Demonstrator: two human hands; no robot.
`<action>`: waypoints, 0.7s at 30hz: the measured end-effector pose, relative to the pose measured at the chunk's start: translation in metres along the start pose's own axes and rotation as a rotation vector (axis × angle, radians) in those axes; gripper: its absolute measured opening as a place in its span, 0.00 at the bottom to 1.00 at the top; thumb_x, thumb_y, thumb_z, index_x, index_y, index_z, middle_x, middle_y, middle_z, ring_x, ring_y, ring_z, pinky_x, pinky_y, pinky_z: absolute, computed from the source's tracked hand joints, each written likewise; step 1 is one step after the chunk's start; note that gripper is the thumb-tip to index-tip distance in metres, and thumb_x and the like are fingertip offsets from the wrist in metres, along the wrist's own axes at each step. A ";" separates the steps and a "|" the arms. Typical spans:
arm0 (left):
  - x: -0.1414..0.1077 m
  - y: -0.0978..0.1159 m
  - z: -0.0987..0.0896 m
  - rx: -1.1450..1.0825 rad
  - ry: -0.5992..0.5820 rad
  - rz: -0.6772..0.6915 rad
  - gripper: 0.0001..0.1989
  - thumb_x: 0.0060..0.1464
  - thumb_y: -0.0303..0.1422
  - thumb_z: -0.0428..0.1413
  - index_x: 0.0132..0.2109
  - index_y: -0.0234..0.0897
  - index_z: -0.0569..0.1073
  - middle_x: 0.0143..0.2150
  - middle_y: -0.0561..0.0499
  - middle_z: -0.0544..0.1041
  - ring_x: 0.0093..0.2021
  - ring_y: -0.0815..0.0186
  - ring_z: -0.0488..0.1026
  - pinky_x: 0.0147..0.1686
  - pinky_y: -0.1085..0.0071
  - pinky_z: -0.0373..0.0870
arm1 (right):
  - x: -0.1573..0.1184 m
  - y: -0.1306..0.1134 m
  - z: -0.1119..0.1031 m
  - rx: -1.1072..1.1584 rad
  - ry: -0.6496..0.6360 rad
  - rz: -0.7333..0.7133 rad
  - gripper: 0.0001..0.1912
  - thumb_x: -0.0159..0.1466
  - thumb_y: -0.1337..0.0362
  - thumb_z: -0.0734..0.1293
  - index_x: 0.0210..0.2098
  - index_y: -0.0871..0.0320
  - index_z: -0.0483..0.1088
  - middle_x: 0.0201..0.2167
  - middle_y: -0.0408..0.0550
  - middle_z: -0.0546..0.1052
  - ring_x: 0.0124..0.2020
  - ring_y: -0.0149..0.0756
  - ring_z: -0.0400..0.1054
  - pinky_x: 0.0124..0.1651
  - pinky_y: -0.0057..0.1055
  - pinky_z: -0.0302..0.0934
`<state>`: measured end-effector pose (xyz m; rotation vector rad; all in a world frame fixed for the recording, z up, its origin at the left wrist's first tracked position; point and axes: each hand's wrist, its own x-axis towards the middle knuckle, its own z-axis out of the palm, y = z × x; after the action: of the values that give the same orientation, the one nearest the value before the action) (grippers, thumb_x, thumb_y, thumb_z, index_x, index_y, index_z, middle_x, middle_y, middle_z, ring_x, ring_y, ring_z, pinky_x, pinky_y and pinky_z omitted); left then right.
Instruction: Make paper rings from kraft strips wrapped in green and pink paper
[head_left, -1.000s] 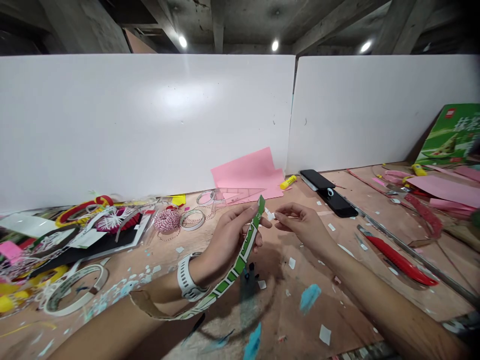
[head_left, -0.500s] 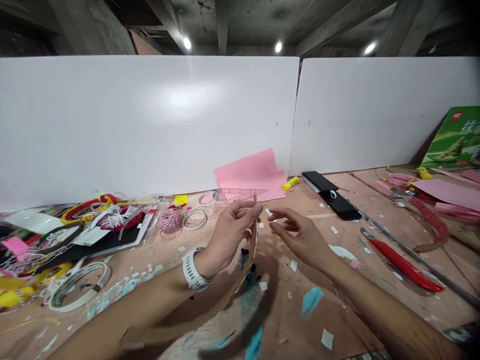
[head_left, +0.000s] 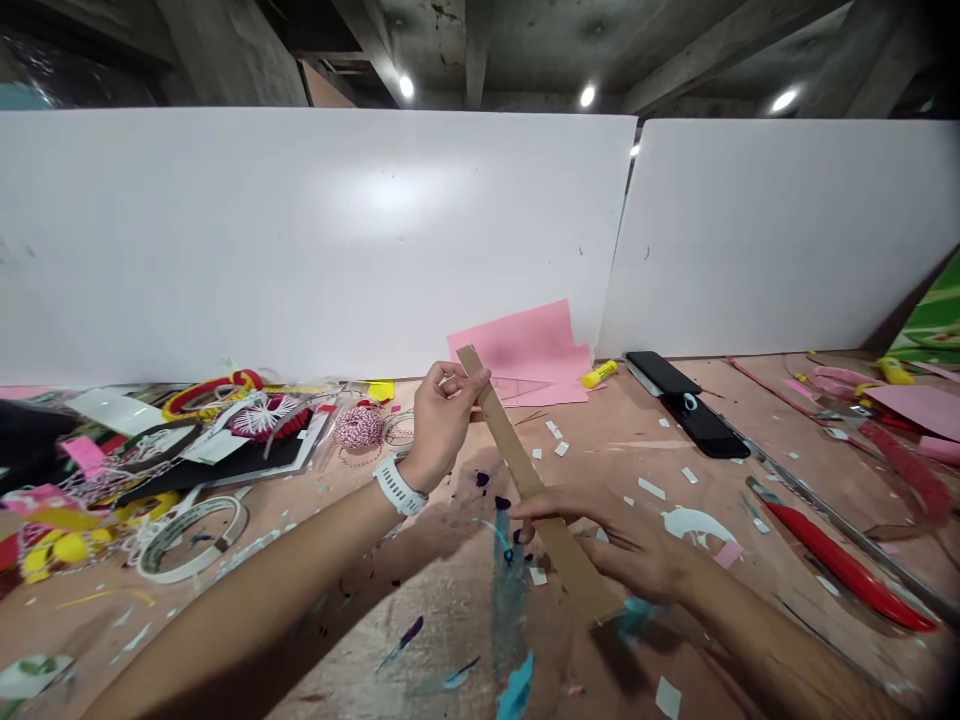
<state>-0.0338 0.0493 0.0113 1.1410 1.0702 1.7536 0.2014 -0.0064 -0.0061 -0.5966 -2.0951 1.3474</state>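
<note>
The left hand (head_left: 448,408) pinched the strip (head_left: 517,455) near its far end; the right hand (head_left: 622,540) held it lower down, fingers curled around it. The strip slanted above the table (head_left: 442,640), nearer the pink paper (head_left: 525,345) at its top.

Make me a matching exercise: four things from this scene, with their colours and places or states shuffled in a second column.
1. Cardboard strip
2. Glue stick
3. Cutter knife
4. Watch

A. red, lying on the table
B. white, worn on a wrist
C. brown, in the left hand's fingers, right hand on it
D. yellow, beside pink paper

Pairs: 1-C, 2-D, 3-A, 4-B
</note>
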 end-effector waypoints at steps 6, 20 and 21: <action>0.009 0.013 -0.006 -0.056 -0.003 0.075 0.21 0.53 0.45 0.68 0.40 0.42 0.65 0.26 0.59 0.76 0.27 0.70 0.75 0.26 0.76 0.74 | 0.002 0.001 -0.007 0.423 -0.123 0.152 0.22 0.66 0.49 0.65 0.53 0.52 0.81 0.63 0.57 0.74 0.53 0.57 0.75 0.50 0.50 0.72; -0.018 0.032 0.002 0.093 -0.665 0.098 0.11 0.62 0.40 0.62 0.45 0.38 0.82 0.45 0.44 0.83 0.47 0.57 0.81 0.53 0.57 0.78 | 0.016 0.020 -0.017 -0.404 0.475 0.009 0.14 0.70 0.55 0.65 0.52 0.46 0.76 0.46 0.50 0.82 0.48 0.50 0.76 0.47 0.44 0.71; -0.021 0.034 0.002 0.134 -0.725 0.137 0.11 0.63 0.39 0.61 0.47 0.40 0.82 0.47 0.44 0.83 0.49 0.57 0.80 0.54 0.57 0.77 | 0.016 0.021 -0.021 -0.487 0.523 -0.022 0.13 0.69 0.56 0.65 0.49 0.47 0.79 0.45 0.50 0.81 0.47 0.50 0.75 0.43 0.42 0.71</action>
<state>-0.0314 0.0190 0.0374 1.7801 0.6724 1.1978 0.2049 0.0255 -0.0149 -0.9966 -1.9631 0.5646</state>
